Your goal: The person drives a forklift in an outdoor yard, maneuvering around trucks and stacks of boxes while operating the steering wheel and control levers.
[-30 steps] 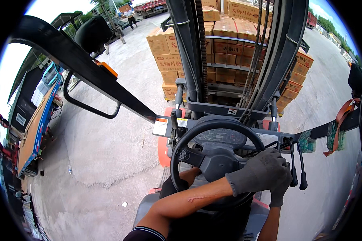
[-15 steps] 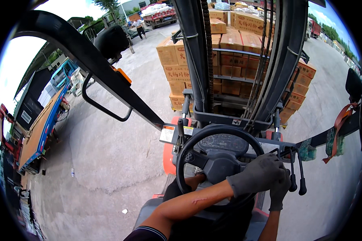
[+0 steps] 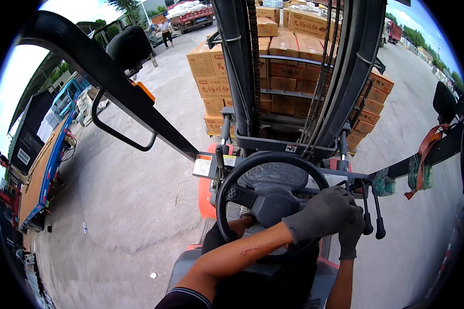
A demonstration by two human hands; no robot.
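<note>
My left hand (image 3: 320, 213), in a dark grey work glove, reaches across the right side of the black steering wheel (image 3: 269, 155). Its fingers are curled closed, and what they hold is hidden. Just beyond and below it, my right hand (image 3: 350, 238), gloved alike, touches or overlaps it; its fingers are mostly covered. Close to the right of both hands stand black control levers (image 3: 380, 226) with knobbed ends. A shorter lever (image 3: 219, 157) rises left of the wheel. In front of the forklift mast (image 3: 235, 77), a tall stack of brown cartons (image 3: 211, 87) is partly hidden by its rails.
At left stands a blue-edged flatbed (image 3: 41, 193). A person (image 3: 165, 34) stands far off near a red truck (image 3: 191, 18) loaded with white sacks. A black frame post with a grab handle (image 3: 121, 135) crosses the left side. Mirrors (image 3: 445, 103) flank the cab over grey paving.
The whole scene has shifted slightly left in view. The distant person now stands more upright. Both hands keep nearly the same position at the wheel's right side.
</note>
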